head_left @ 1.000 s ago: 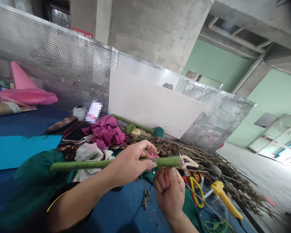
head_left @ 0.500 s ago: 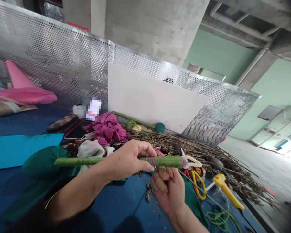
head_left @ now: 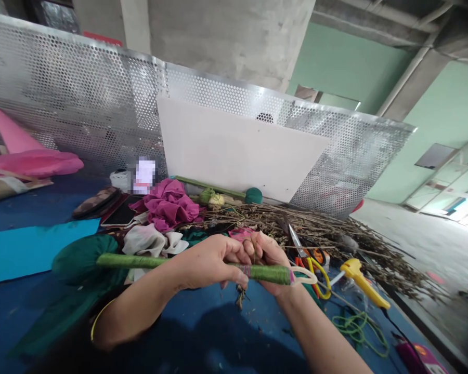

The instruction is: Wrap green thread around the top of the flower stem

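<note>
A long rod wrapped in green thread (head_left: 271,274) lies roughly level, with a purple band and a cream loop (head_left: 307,275) at its right end. My left hand (head_left: 212,262) is closed round the middle of the rod, thumb in front. Behind the rod, my right hand (head_left: 271,254) is closed, its fingertips meeting those of my left hand; a thin dark strand shows between them, too small to make out clearly. The rod's left end rests over a dark green cloth bundle (head_left: 80,257).
Scissors (head_left: 296,241), a yellow glue gun (head_left: 364,283) and green cord (head_left: 359,330) lie on the right. Dried stems (head_left: 320,223) stretch along the back. Purple cloth (head_left: 171,205), a phone (head_left: 120,213) and a blue sheet (head_left: 35,246) are on the left.
My right hand has moved up from below the rod to behind it, meeting my left fingertips. The view has shifted, and more of the scissors shows.
</note>
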`<move>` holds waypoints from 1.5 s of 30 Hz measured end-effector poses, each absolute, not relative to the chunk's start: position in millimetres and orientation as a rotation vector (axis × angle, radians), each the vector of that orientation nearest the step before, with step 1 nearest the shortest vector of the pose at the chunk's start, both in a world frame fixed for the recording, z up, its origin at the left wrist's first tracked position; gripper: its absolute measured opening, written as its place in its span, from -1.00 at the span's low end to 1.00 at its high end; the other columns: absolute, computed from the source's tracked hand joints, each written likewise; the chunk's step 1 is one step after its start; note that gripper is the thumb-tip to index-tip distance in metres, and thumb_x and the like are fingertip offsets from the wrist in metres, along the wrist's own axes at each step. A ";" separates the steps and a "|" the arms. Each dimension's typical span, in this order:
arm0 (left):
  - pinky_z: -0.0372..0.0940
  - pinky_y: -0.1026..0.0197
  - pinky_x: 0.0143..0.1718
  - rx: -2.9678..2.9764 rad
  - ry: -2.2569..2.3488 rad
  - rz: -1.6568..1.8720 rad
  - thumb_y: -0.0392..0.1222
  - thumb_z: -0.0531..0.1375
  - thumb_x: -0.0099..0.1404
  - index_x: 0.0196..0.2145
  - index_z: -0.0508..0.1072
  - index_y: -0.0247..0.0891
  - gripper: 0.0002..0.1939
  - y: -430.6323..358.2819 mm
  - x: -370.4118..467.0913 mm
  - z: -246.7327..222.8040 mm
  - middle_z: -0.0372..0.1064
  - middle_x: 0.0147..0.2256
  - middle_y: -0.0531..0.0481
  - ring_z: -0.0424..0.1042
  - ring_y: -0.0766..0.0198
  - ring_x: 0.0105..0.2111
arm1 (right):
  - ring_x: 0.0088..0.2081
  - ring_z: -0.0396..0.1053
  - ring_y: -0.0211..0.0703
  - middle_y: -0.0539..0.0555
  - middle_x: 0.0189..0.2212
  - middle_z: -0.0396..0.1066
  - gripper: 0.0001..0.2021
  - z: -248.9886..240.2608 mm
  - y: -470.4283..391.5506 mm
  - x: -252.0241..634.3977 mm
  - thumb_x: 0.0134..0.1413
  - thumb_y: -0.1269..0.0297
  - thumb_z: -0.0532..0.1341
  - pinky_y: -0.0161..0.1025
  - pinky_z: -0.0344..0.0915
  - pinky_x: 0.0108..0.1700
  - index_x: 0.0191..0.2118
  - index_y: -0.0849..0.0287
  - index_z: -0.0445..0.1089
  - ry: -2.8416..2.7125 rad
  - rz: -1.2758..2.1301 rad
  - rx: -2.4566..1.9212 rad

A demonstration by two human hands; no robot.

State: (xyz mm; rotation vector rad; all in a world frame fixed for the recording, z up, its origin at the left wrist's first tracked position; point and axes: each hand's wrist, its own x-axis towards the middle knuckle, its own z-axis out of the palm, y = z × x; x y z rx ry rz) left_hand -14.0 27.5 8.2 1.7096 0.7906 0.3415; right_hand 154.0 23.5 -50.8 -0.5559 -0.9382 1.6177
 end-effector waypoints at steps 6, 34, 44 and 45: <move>0.16 0.37 -0.58 1.737 0.696 0.279 -0.25 0.16 0.14 -0.33 0.49 -0.34 -0.84 29.1 -11.4 2.9 0.49 -0.46 0.01 0.20 0.45 -0.66 | -0.65 0.05 -0.42 0.01 -0.50 0.34 -0.62 -47.9 34.4 174.5 -0.16 0.05 0.42 -0.34 -0.07 -0.62 -0.71 0.22 0.41 -1.248 1.527 -0.622; 0.20 0.30 -0.33 2.272 1.143 0.943 -0.26 0.15 0.28 -0.20 0.49 -0.10 -0.83 19.7 1.2 -6.5 0.53 -0.25 0.14 0.47 0.25 -0.28 | -0.27 0.35 -0.21 0.04 -0.24 0.30 -0.91 24.0 -27.3 214.8 0.18 0.34 0.19 -0.25 0.24 -0.23 -0.37 0.12 0.35 -1.933 -0.122 -1.204; 0.31 0.19 -0.19 2.374 1.232 1.265 -0.29 0.16 0.29 -0.14 0.48 -0.18 -0.80 20.7 -4.8 -5.2 0.55 -0.18 0.05 0.52 0.16 -0.19 | -0.30 0.37 -0.25 0.03 -0.29 0.37 -0.78 38.3 -52.4 192.9 0.25 0.15 0.14 -0.34 0.31 -0.23 -0.37 0.14 0.36 -2.364 0.908 -1.015; 0.32 0.19 -0.19 2.379 1.231 1.282 -0.29 0.16 0.29 -0.13 0.48 -0.18 -0.80 20.8 -4.9 -5.0 0.55 -0.18 0.04 0.52 0.15 -0.19 | -0.30 0.37 -0.23 0.04 -0.30 0.39 -0.76 33.9 -47.2 190.7 0.22 0.09 0.16 -0.33 0.32 -0.25 -0.35 0.14 0.39 -2.332 0.985 -1.012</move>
